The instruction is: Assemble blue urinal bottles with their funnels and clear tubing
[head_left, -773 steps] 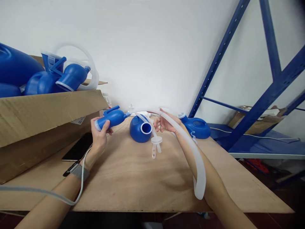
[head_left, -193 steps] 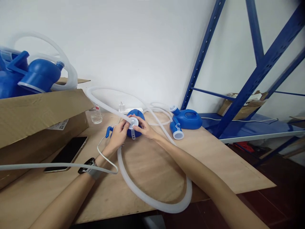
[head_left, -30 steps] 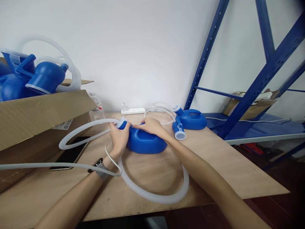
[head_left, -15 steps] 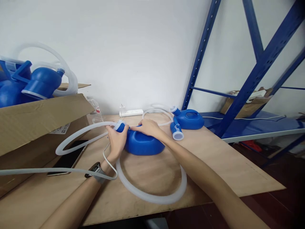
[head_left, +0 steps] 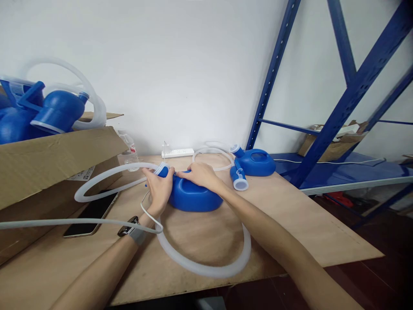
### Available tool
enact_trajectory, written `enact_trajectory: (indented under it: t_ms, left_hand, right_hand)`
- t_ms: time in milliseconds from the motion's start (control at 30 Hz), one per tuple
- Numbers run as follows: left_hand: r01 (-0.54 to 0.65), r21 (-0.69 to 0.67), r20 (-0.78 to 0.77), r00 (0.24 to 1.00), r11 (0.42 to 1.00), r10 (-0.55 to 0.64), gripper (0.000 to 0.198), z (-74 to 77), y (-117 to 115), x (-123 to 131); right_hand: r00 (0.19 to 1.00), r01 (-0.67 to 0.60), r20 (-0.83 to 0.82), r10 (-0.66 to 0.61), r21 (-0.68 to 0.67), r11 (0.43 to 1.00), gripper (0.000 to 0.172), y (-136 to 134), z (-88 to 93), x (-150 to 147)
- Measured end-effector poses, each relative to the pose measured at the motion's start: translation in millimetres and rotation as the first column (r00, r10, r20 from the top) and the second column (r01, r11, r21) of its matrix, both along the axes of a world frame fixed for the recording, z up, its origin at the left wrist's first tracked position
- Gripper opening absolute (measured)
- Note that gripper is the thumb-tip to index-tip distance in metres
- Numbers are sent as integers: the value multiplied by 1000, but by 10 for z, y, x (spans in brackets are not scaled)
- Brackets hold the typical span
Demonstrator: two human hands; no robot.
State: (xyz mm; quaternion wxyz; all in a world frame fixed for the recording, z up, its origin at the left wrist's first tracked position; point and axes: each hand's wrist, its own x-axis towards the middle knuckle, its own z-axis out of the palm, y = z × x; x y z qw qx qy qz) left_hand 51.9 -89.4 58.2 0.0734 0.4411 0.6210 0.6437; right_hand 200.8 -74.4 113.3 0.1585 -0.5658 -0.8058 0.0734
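Note:
A blue plastic urinal bottle (head_left: 195,201) lies on its side on the table, its neck towards the left. My left hand (head_left: 159,186) is closed around the neck, beside a whitish cap (head_left: 163,165). Across the top of the bottle rests my right hand (head_left: 201,174), fingers bent over the handle side near the neck and thumb pointing left; its fingertips are partly hidden. A translucent corrugated hose (head_left: 206,270) loops in front of the bottle, and another length of hose (head_left: 85,189) curves out to the left. A thin white cord (head_left: 80,223) passes over my left wrist.
A second blue bottle (head_left: 258,163) and a blue tubular fitting (head_left: 239,178) lie right. Left stands a cardboard box (head_left: 61,155) of blue bottles, beside a phone (head_left: 92,217) and clear water bottle (head_left: 129,148). Behind are a power strip (head_left: 177,153) and blue shelving (head_left: 322,170).
Both hands stay on the bottle with almost no movement. The white cord and the left hose loop have shifted up slightly.

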Motion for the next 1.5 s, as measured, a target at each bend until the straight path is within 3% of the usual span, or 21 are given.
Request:
enact_trajectory:
  t_ms: [500,733,933,1067,1267,1500]
  left_hand:
    - [53,3,-193,980,999,-51,52,17,38,-153]
    - [29,-32,-136,990,999,-33,49,33,8,-149]
    - [48,-55,-109,993,997,-53,54,-31,-7,-223]
    - [26,-63,-192,981,998,-37,61,-117,-33,-285]
    - [0,22,-447,894,1000,9,47,-214,-75,-374]
    - [-134,-40,-682,728,990,71,44,-222,-89,-476]
  right_hand:
    - [1000,7,1,-7,-8,1000,76,-105,78,-38]
    - [999,32,16,-31,-37,999,76,-114,101,-49]
    - [999,32,26,-31,-37,999,78,-113,105,-48]
    - [999,40,37,-39,-30,999,80,-95,93,-48]
    - [999,21,36,-20,-20,1000,71,-56,56,-35]
    - [999,30,40,-30,-7,1000,72,-2,23,-32]
